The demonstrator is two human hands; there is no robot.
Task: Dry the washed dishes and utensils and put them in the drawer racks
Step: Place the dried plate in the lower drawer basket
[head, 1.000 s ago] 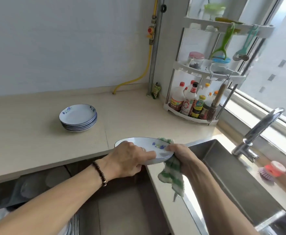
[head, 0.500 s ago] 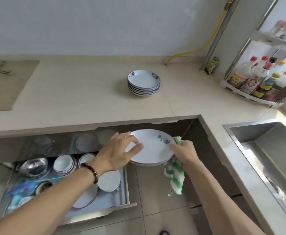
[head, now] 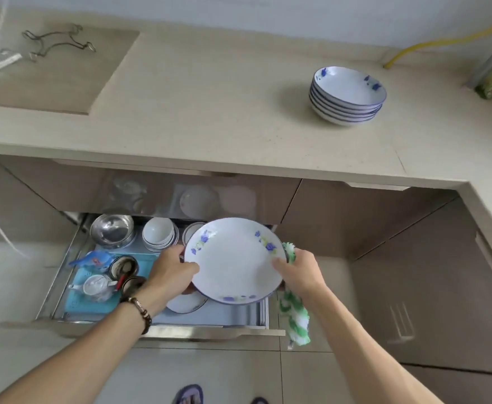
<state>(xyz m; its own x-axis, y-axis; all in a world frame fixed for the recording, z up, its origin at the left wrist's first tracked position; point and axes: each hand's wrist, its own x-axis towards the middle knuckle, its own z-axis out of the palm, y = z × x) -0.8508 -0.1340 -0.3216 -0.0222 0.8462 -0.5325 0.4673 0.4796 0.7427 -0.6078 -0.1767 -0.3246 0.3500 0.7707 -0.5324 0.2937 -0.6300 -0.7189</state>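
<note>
Both hands hold a white plate with blue flowers [head: 234, 259] level over the open drawer rack [head: 163, 328]. My left hand [head: 171, 271] grips its left rim, thumb on top. My right hand [head: 298, 271] grips the right rim together with a green and white cloth [head: 294, 319], which hangs down below the hand. In the drawer lie a steel bowl [head: 112, 230], a stack of white bowls [head: 159, 233] and another plate [head: 186, 304] partly hidden under the held one.
A stack of several blue-rimmed dishes [head: 346, 96] stands on the beige counter [head: 210, 112]. Wire tongs [head: 58, 40] lie at the counter's far left. A blue tray [head: 99, 282] with small pots fills the drawer's left side. My sandalled feet [head: 189, 395] show below.
The plate has gone from counter height down to above the open drawer, and my view has tilted down and left. Both hands keep their hold.
</note>
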